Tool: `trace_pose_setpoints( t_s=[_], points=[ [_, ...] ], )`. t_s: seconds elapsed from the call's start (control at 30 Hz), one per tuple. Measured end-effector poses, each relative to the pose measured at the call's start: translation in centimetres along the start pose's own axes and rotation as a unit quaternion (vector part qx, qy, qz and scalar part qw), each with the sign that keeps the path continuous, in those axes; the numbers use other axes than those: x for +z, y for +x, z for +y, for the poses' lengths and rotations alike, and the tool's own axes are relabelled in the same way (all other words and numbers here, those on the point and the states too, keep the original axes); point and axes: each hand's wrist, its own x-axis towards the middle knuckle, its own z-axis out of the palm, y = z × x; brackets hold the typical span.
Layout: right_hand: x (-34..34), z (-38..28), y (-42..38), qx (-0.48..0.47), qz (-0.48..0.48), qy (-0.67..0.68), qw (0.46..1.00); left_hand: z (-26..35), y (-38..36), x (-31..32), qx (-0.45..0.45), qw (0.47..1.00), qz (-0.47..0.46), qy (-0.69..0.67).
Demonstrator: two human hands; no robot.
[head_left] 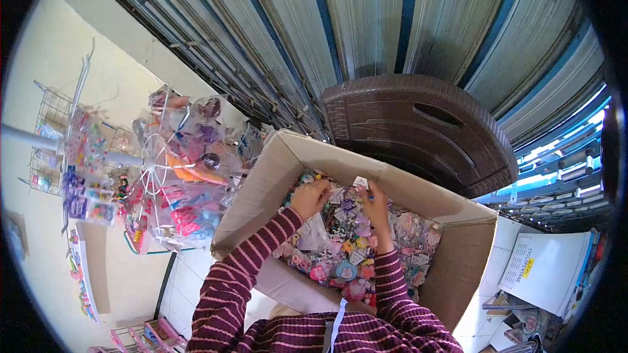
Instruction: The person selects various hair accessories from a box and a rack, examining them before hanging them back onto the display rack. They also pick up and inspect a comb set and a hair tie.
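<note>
A large open cardboard box (458, 258) stands in front of me, filled with many small colourful packaged trinkets (350, 258). Inside it, at the far left part of the pile, my left hand (310, 199) has its fingers bent together at the packets; what they hold, if anything, is too small to tell. My right hand (376, 208) is a little to the right, its thumb and finger pinched at a small white card (360, 182) near the far wall of the box. A clear plastic packet (314, 234) lies below my left hand.
Behind the box stands a brown plastic chair (418, 124) before a metal shutter (366, 19). On the left, a rotating rack (149, 163) holds bagged accessories. At right sits a white carton (546, 268) beside other items on the tiled floor.
</note>
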Motion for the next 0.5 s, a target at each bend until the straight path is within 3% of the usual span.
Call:
trace_pose_setpoints(
  t_s=[0.03, 0.1, 0.13, 0.17, 0.23, 0.3, 0.43, 0.5],
  points=[
    [-0.7, -1.5, 0.2, 0.035, -0.034, 0.031, 0.998, 0.6, -0.4, -1.5, 0.003, 1.000, 0.006, 0.001],
    [-1.7, -4.8, 0.2, 0.013, -0.024, 0.041, 0.999, 1.8, -1.3, -4.7, 0.085, 0.991, 0.079, 0.071],
    [-2.0, -6.1, 0.2, -0.031, -0.013, 0.030, 0.999, 3.2, -2.1, -6.9, 0.072, 0.990, 0.083, 0.089],
    [-2.3, -7.8, 0.1, -0.075, -0.003, 0.019, 0.997, 3.5, -2.9, -8.3, 0.074, 0.989, 0.091, 0.090],
    [-3.1, -12.5, -0.4, -0.065, -0.021, 0.053, 0.996, 3.7, -4.9, -10.9, 0.129, 0.975, 0.173, 0.044],
    [-2.9, -16.0, -1.1, -0.188, 0.018, 0.007, 0.982, 4.1, -7.6, -13.3, 0.117, 0.973, 0.194, 0.045],
    [-1.5, -22.5, -2.9, -0.269, -0.020, 0.069, 0.960, 3.9, -14.0, -17.0, 0.104, 0.936, 0.333, -0.038],
    [0.7, -25.3, -4.4, -0.323, 0.004, 0.135, 0.937, 4.1, -17.4, -18.7, 0.071, 0.884, 0.426, -0.179]
  ],
)
